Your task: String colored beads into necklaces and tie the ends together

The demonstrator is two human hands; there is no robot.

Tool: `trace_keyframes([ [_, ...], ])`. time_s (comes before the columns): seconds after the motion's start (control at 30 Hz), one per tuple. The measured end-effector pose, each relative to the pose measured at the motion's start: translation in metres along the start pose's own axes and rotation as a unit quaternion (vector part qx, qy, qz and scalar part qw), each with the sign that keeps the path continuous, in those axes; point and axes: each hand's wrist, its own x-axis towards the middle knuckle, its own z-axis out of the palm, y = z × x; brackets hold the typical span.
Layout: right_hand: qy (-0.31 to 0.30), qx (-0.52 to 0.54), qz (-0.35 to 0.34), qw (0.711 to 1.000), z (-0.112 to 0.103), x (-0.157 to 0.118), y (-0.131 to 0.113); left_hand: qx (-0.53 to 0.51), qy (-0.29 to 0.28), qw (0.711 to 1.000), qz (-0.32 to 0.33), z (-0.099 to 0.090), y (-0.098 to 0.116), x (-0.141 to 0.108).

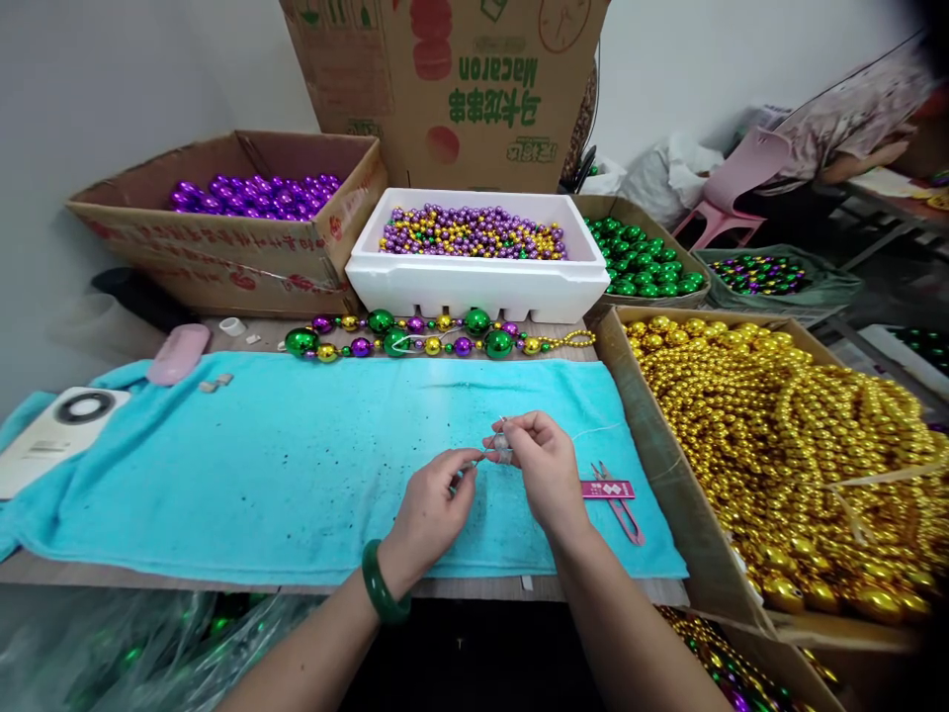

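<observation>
Over the turquoise towel point(297, 445), my two hands come close together at the fingertips. My right hand point(547, 475) pinches a small loop of clear thread point(502, 442), and a strand trails off to the right across the towel. My left hand point(434, 509), below a green bangle point(382, 583), is closed in a pinch on the same thread; its exact end is too small to make out. Thread snips point(627, 519) with a pink label lie just right of my right hand. Behind the towel rests a strung bead garland point(434, 345) in purple, gold and green.
A white foam box point(474, 282) of mixed beads stands behind, between cartons of purple beads point(256, 198) and green beads point(642, 259). A carton of gold bead strands point(786, 465) borders the right. A phone point(55, 440) and pink case point(178, 354) lie left. Another person point(852, 119) sits far right.
</observation>
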Motion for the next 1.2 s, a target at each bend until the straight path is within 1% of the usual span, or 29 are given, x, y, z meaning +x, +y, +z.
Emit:
trace_keyframes([
  [0.13, -0.007, -0.015, -0.002, 1.0, -0.001, 0.002, 0.001, 0.048, 0.008, 0.998, 0.033, -0.001, 0.0, -0.001],
  [0.23, -0.014, -0.065, -0.014, 0.998, -0.003, 0.008, 0.004, 0.125, -0.002, 0.99, 0.059, -0.003, 0.002, 0.0],
  [0.33, 0.0, -0.141, -0.057, 0.988, -0.005, 0.021, 0.004, 0.242, -0.046, 0.967, 0.067, -0.008, 0.007, 0.005],
  [0.4, 0.019, -0.174, -0.089, 0.981, -0.011, 0.033, -0.003, 0.317, -0.075, 0.943, 0.06, -0.013, 0.01, 0.012],
  [0.47, 0.036, -0.181, -0.105, 0.977, -0.021, 0.046, -0.02, 0.378, -0.088, 0.92, 0.048, -0.02, 0.01, 0.022],
  [0.53, 0.05, -0.152, -0.11, 0.981, -0.038, 0.057, -0.048, 0.424, -0.091, 0.9, 0.038, -0.028, 0.007, 0.033],
  [0.6, 0.069, -0.071, -0.122, 0.988, -0.061, 0.066, -0.083, 0.457, -0.094, 0.884, 0.033, -0.036, 0.0, 0.044],
  [0.67, 0.111, 0.015, -0.181, 0.977, -0.088, 0.07, -0.12, 0.483, -0.099, 0.87, 0.031, -0.041, -0.008, 0.056],
  [0.73, 0.157, 0.059, -0.29, 0.942, -0.117, 0.071, -0.153, 0.503, -0.109, 0.857, 0.027, -0.043, -0.016, 0.067],
  [0.8, 0.19, 0.059, -0.393, 0.898, -0.143, 0.07, -0.177, 0.515, -0.121, 0.848, 0.024, -0.042, -0.022, 0.078],
  [0.87, 0.227, 0.052, -0.466, 0.854, -0.157, 0.069, -0.191, 0.523, -0.134, 0.841, 0.02, -0.038, -0.026, 0.087],
  [0.9, 0.242, 0.045, -0.485, 0.839, -0.159, 0.068, -0.193, 0.526, -0.14, 0.839, 0.019, -0.036, -0.027, 0.091],
  [0.93, 0.248, 0.031, -0.485, 0.838, -0.158, 0.067, -0.192, 0.528, -0.145, 0.836, 0.018, -0.034, -0.027, 0.095],
  [0.97, 0.238, 0.0, -0.466, 0.852, -0.153, 0.066, -0.189, 0.531, -0.148, 0.834, 0.021, -0.032, -0.027, 0.098],
  [1.0, 0.21, -0.05, -0.431, 0.876, -0.147, 0.065, -0.185, 0.533, -0.15, 0.832, 0.026, -0.03, -0.026, 0.101],
  [1.03, 0.159, -0.127, -0.375, 0.905, -0.141, 0.064, -0.181, 0.536, -0.151, 0.83, 0.036, -0.028, -0.026, 0.103],
  [1.07, 0.079, -0.226, -0.298, 0.924, -0.136, 0.062, -0.177, 0.538, -0.152, 0.828, 0.049, -0.026, -0.025, 0.105],
  [1.1, 0.018, -0.314, -0.238, 0.919, -0.134, 0.06, -0.174, 0.539, -0.154, 0.826, 0.063, -0.024, -0.025, 0.106],
  [1.13, -0.015, -0.393, -0.198, 0.898, -0.135, 0.056, -0.173, 0.54, -0.159, 0.823, 0.075, -0.023, -0.024, 0.107],
  [1.17, -0.028, -0.461, -0.171, 0.871, -0.141, 0.051, -0.174, 0.54, -0.165, 0.821, 0.081, -0.022, -0.024, 0.108],
  [1.2, -0.023, -0.515, -0.156, 0.842, -0.15, 0.045, -0.175, 0.541, -0.17, 0.819, 0.083, -0.021, -0.025, 0.108],
])
